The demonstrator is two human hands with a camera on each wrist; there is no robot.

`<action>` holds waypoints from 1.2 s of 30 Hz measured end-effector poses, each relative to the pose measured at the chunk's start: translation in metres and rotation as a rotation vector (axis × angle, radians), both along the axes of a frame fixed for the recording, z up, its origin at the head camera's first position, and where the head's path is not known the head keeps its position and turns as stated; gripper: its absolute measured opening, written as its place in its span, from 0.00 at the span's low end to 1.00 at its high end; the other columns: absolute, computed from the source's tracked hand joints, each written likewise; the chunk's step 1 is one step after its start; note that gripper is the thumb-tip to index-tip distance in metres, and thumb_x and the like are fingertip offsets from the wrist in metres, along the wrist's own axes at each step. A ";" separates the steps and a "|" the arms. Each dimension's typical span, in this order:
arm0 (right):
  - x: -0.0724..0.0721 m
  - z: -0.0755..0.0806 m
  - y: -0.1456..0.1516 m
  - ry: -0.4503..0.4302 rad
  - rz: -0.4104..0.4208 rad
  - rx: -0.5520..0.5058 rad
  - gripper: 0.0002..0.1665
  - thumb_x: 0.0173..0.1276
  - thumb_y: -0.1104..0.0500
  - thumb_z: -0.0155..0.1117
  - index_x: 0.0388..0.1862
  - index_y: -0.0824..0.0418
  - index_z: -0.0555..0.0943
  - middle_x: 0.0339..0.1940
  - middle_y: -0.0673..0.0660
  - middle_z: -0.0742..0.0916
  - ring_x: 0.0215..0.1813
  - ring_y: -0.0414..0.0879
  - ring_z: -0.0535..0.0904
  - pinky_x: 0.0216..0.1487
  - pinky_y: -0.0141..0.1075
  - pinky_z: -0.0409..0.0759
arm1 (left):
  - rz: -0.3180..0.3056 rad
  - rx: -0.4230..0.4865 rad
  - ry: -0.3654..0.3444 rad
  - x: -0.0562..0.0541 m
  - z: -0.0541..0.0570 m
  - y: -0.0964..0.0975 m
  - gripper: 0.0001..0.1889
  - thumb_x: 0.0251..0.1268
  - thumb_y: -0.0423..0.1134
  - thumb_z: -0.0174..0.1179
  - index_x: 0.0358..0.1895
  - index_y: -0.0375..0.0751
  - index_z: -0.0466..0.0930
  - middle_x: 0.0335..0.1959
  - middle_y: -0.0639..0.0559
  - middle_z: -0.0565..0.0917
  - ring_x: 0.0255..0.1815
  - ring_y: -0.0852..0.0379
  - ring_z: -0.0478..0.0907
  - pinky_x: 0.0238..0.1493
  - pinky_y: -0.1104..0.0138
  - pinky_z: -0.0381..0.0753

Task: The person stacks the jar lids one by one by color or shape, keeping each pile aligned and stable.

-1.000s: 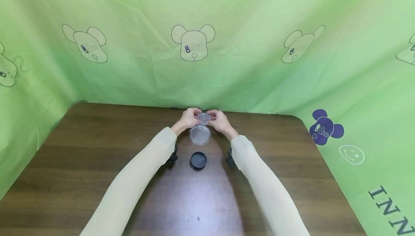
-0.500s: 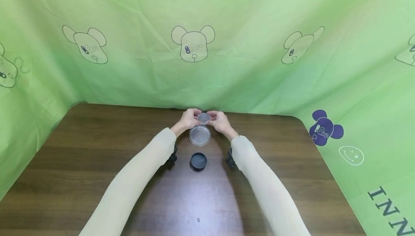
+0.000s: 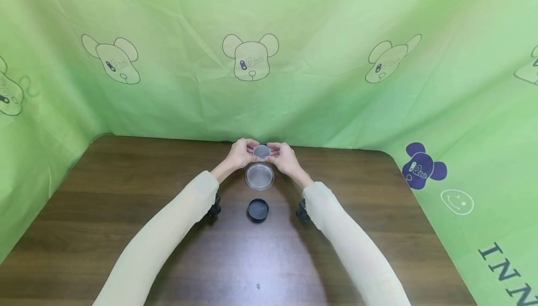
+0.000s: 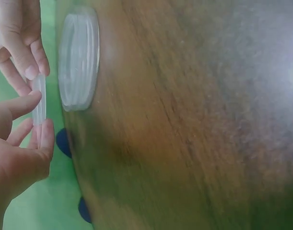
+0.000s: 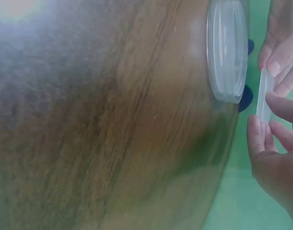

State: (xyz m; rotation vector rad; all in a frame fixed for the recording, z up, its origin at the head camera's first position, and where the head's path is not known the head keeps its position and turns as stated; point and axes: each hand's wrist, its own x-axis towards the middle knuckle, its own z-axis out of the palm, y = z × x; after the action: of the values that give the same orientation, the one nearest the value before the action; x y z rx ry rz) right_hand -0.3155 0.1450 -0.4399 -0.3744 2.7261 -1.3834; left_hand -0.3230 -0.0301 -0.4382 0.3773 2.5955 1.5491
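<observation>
Between both hands, near the far edge of the table, is a small clear round dish like a petri dish (image 3: 262, 152). My left hand (image 3: 240, 153) pinches its left rim, and my right hand (image 3: 284, 157) pinches the right rim. Both wrist views show this small dish (image 4: 39, 103) edge-on, with thumb and fingertips on its rim. Just on the near side of the hands, a larger clear petri dish (image 3: 259, 177) lies flat on the table. Closer still stands a shallow black round dish (image 3: 258, 210).
The brown wooden table (image 3: 126, 212) reaches back to a green cloth backdrop (image 3: 180, 100) printed with bear faces. A dark wrist device (image 3: 214, 206) hangs under the left sleeve and another (image 3: 302, 211) under the right.
Both hands have shifted slightly left with the small petri dish. The forearms have spread a little outward. The larger petri dish and the black dish stay in place on the table.
</observation>
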 end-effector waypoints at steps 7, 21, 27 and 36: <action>0.015 0.009 -0.001 0.001 -0.003 0.025 0.27 0.60 0.70 0.67 0.60 0.71 0.76 0.52 0.68 0.81 0.51 0.56 0.81 0.50 0.38 0.81 | -0.013 -0.025 0.051 0.012 0.001 -0.002 0.25 0.50 0.24 0.69 0.55 0.31 0.78 0.45 0.41 0.81 0.45 0.49 0.80 0.47 0.66 0.80; 0.038 0.003 -0.003 0.054 0.021 0.004 0.28 0.56 0.75 0.67 0.58 0.74 0.76 0.49 0.68 0.74 0.46 0.57 0.81 0.48 0.36 0.82 | 0.007 -0.028 0.046 0.041 0.000 -0.002 0.23 0.51 0.23 0.69 0.54 0.30 0.79 0.45 0.41 0.79 0.43 0.50 0.79 0.45 0.66 0.81; 0.042 0.002 0.000 0.046 0.041 0.010 0.27 0.56 0.76 0.67 0.57 0.75 0.76 0.48 0.69 0.74 0.45 0.58 0.82 0.45 0.35 0.83 | 0.010 -0.031 0.044 0.045 -0.005 0.000 0.22 0.50 0.22 0.69 0.52 0.30 0.79 0.43 0.41 0.77 0.41 0.50 0.78 0.44 0.67 0.81; 0.044 -0.004 -0.001 0.021 0.042 -0.003 0.26 0.57 0.76 0.66 0.57 0.75 0.76 0.48 0.69 0.74 0.45 0.57 0.82 0.44 0.34 0.83 | 0.013 -0.043 0.036 0.047 -0.011 0.001 0.21 0.50 0.22 0.69 0.51 0.28 0.80 0.42 0.40 0.76 0.41 0.50 0.78 0.42 0.67 0.81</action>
State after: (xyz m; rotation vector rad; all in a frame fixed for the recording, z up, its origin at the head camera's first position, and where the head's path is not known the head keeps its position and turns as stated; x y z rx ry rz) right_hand -0.2716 0.1442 -0.4442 -0.4465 2.7158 -1.3812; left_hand -0.2762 -0.0287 -0.4495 0.3883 2.6588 1.5010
